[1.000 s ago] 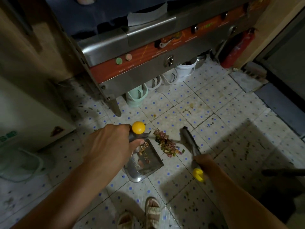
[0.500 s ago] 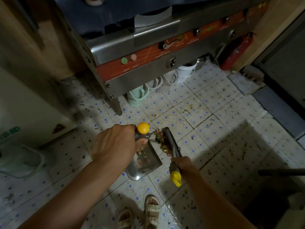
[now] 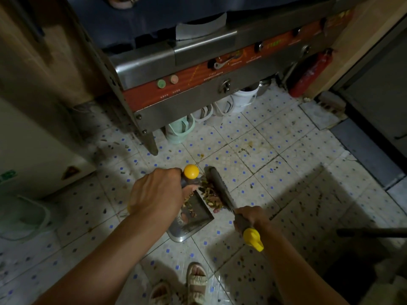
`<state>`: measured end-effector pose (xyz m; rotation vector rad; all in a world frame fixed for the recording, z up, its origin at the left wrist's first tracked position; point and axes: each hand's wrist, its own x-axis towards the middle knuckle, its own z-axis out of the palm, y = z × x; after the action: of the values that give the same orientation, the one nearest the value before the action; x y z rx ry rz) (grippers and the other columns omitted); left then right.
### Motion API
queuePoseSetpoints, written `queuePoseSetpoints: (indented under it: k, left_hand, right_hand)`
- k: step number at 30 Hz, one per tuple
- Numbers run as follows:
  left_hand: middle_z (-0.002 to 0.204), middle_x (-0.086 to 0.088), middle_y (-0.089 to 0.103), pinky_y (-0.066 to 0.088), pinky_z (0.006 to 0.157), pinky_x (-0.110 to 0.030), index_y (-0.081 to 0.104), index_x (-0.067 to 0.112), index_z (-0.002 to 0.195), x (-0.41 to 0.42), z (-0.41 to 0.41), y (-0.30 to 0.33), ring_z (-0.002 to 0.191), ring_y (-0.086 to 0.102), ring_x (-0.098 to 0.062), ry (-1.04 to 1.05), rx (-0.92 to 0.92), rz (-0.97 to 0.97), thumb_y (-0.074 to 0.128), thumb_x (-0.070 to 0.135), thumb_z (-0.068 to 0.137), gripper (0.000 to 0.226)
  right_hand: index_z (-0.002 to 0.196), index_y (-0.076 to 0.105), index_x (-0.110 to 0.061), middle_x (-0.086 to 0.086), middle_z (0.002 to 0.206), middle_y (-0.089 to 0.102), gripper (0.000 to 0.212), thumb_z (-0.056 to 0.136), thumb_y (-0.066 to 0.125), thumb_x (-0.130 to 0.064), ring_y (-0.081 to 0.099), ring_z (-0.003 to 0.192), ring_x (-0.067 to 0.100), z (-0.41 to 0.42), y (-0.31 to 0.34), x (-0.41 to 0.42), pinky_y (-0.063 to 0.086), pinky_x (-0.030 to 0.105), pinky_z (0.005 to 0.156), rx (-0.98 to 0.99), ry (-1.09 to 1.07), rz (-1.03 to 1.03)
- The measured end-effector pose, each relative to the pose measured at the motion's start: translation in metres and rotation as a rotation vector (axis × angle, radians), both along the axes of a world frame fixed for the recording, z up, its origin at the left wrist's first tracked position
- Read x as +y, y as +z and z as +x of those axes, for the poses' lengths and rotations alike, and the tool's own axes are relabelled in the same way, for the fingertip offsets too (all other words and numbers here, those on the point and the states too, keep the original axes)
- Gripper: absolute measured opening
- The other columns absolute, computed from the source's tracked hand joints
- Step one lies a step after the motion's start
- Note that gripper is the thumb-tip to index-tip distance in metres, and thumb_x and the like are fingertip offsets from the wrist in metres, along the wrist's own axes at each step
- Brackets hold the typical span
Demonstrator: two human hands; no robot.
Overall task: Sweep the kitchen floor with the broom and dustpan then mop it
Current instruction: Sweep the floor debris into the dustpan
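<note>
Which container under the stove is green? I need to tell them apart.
The pale green bucket, leftmost of the row beside the stove leg; the containers right of it, including the white bucket, are white.

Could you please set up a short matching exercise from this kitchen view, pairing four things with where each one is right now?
Things:
1. dustpan
2. brush
3. green jug
4. red cylinder

Places:
A. on the floor under the stove's front edge
B. held in the right hand
C. leaning in the corner at upper right
D. held by the left hand, lip on the tiles

Pairs: 1-D, 2-B, 3-A, 4-C
</note>
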<state>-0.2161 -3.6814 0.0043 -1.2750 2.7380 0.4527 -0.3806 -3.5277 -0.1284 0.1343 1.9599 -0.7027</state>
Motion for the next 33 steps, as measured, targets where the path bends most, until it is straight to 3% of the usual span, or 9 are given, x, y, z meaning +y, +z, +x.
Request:
queuePoseSetpoints:
  k: [3, 5, 8, 11, 15, 20, 25, 30, 33]
  left_hand:
    - [0.091, 0.003, 0.067, 0.042, 0.063, -0.026, 0.060, 0.027, 0.096, 0.002, -0.008, -0.002, 0.085, 0.064, -0.016, 0.008, -0.004, 0.004, 0.050, 0.058, 0.088, 0.033]
    - [0.090, 0.003, 0.067, 0.040, 0.061, -0.025, 0.060, 0.027, 0.095, 0.003, -0.015, -0.005, 0.083, 0.063, -0.016, 0.015, -0.007, 0.004, 0.049, 0.058, 0.088, 0.033]
    - [0.091, 0.005, 0.067, 0.038, 0.062, -0.024, 0.060, 0.028, 0.097, 0.005, -0.020, -0.007, 0.085, 0.063, -0.016, 0.013, -0.013, 0.001, 0.048, 0.059, 0.088, 0.034]
    - [0.092, 0.005, 0.066, 0.038, 0.063, -0.025, 0.060, 0.029, 0.100, 0.006, -0.027, -0.009, 0.086, 0.063, -0.016, 0.020, -0.015, -0.007, 0.047, 0.059, 0.088, 0.035]
    - [0.095, 0.004, 0.066, 0.042, 0.064, -0.027, 0.059, 0.030, 0.103, 0.008, -0.034, -0.010, 0.088, 0.063, -0.018, 0.034, -0.035, -0.029, 0.045, 0.060, 0.089, 0.036]
    - [0.093, 0.002, 0.066, 0.042, 0.063, -0.028, 0.059, 0.026, 0.098, 0.016, -0.035, -0.009, 0.088, 0.064, -0.020, 0.061, -0.037, -0.034, 0.047, 0.059, 0.089, 0.036]
    - [0.095, 0.000, 0.067, 0.041, 0.062, -0.027, 0.059, 0.025, 0.099, 0.023, -0.025, -0.009, 0.089, 0.064, -0.020, 0.056, -0.046, -0.042, 0.047, 0.058, 0.089, 0.037]
    - [0.095, 0.000, 0.067, 0.040, 0.061, -0.027, 0.060, 0.025, 0.099, 0.027, -0.015, -0.009, 0.088, 0.064, -0.019, 0.066, -0.055, -0.037, 0.049, 0.058, 0.088, 0.037]
    - [0.094, 0.000, 0.067, 0.040, 0.061, -0.027, 0.060, 0.024, 0.098, 0.027, -0.008, -0.007, 0.088, 0.064, -0.019, 0.074, -0.045, -0.009, 0.050, 0.057, 0.088, 0.036]
  right_hand:
    - [0.117, 0.059, 0.009, 0.007, 0.076, 0.053, 0.028, 0.094, 0.053, -0.006, 0.046, 0.057, 0.011, -0.014, 0.002, -0.009, 0.039, 0.013, 0.037, 0.067, -0.009, -0.015]
    - [0.122, 0.053, 0.016, 0.019, 0.090, 0.056, 0.034, 0.091, 0.053, 0.001, 0.049, 0.059, 0.017, -0.028, -0.005, -0.017, 0.040, 0.017, 0.033, 0.085, -0.035, -0.033]
    - [0.128, 0.045, 0.014, 0.024, 0.100, 0.055, 0.040, 0.091, 0.052, 0.003, 0.054, 0.064, 0.023, -0.038, -0.009, -0.024, 0.044, 0.027, 0.045, 0.073, -0.046, -0.015]
    - [0.129, 0.043, 0.012, 0.026, 0.109, 0.056, 0.037, 0.094, 0.049, -0.001, 0.056, 0.071, 0.023, -0.036, -0.021, -0.025, 0.046, 0.025, 0.046, 0.015, 0.034, 0.001]
    - [0.134, 0.042, 0.008, 0.028, 0.126, 0.052, 0.043, 0.093, 0.051, -0.001, 0.058, 0.105, 0.035, -0.015, -0.035, -0.022, 0.048, 0.031, 0.068, -0.016, 0.134, 0.046]
    - [0.131, 0.042, 0.004, 0.022, 0.125, 0.052, 0.036, 0.097, 0.048, -0.005, 0.050, 0.092, 0.021, 0.009, -0.021, -0.010, 0.038, 0.018, 0.050, -0.059, 0.201, 0.056]
    - [0.123, 0.048, 0.015, 0.014, 0.083, 0.055, 0.033, 0.094, 0.047, -0.001, 0.055, 0.066, 0.018, 0.030, 0.001, 0.003, 0.043, 0.018, 0.039, -0.131, 0.209, 0.035]
    - [0.111, 0.056, 0.015, 0.011, 0.072, 0.057, 0.026, 0.092, 0.049, 0.000, 0.056, 0.055, 0.016, 0.037, 0.020, 0.011, 0.042, 0.017, 0.039, -0.114, 0.230, 0.012]
    - [0.118, 0.058, 0.007, 0.018, 0.095, 0.066, 0.032, 0.093, 0.051, -0.010, 0.053, 0.057, 0.010, 0.028, 0.031, 0.012, 0.045, 0.017, 0.044, -0.079, 0.268, 0.040]
